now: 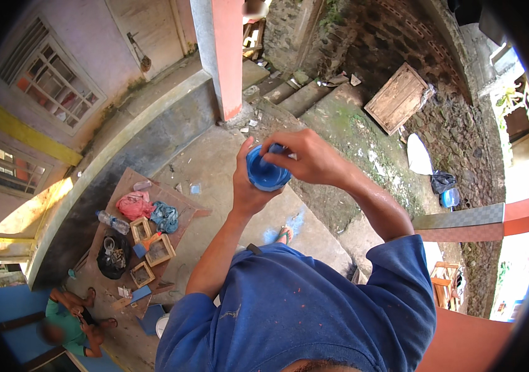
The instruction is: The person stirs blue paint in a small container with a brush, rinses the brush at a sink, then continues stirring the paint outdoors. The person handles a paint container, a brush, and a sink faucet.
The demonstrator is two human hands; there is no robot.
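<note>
A small tub of blue paint [269,180] is held up in front of me, its mouth facing up. My left hand [247,187] wraps round its left and near side, with the thumb up along the wall. Over the rim from the right comes my right hand [306,159], its fingers bent and pinched together at the tub's mouth. Whether those fingertips grip a thin tool or only the rim is hidden.
To the left a low wooden table [181,214] bears small wooden frames [160,250], cloths [134,205], a plastic bottle [112,221] and a black bag [114,255]. A person [75,319] sits beyond it. A pillar [224,62] rises ahead; a wooden panel [398,99] leans at the right.
</note>
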